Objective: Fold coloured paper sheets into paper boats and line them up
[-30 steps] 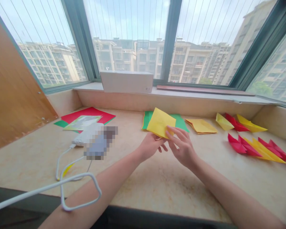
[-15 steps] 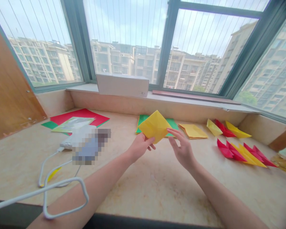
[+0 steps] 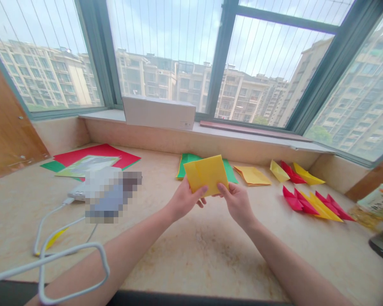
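Yellow folded paper [image 3: 206, 174] | left hand [image 3: 185, 200] pinching | right hand [image 3: 238, 203] now pinching too

Green-framed windows [image 3: 221, 63] overlook tall apartment blocks [image 3: 242, 95].

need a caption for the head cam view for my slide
Left hand and right hand hold folded yellow paper before a green sheet, red and yellow origami folds nearby
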The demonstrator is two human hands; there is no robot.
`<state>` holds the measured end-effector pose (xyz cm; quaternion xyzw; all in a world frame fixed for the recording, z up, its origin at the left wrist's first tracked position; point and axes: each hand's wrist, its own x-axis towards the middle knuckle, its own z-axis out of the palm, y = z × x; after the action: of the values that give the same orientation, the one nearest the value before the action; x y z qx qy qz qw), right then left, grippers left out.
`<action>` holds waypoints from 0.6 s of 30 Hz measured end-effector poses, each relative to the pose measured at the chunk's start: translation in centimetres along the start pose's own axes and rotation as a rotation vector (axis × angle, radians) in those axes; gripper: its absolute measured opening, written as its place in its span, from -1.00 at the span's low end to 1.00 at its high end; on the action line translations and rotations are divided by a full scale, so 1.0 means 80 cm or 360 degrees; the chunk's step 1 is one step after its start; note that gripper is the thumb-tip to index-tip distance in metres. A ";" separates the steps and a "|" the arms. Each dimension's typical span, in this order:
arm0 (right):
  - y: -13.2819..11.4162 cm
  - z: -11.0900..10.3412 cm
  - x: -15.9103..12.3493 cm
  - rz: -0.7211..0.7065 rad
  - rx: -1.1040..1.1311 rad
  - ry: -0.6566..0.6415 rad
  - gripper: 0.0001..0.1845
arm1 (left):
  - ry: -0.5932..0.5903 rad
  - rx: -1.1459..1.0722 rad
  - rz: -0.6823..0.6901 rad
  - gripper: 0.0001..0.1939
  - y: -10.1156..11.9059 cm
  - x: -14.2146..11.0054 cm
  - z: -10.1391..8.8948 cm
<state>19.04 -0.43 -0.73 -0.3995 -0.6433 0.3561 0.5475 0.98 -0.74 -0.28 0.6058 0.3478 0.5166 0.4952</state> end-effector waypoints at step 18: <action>0.001 -0.006 -0.009 0.0225 0.0046 -0.0287 -0.29 | -0.0234 -0.0011 -0.0139 -0.54 0.003 0.003 -0.011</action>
<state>19.55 -1.05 -1.01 -0.4023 -0.6550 0.4377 0.4665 0.17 -0.39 0.00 0.6246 0.3347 0.4497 0.5437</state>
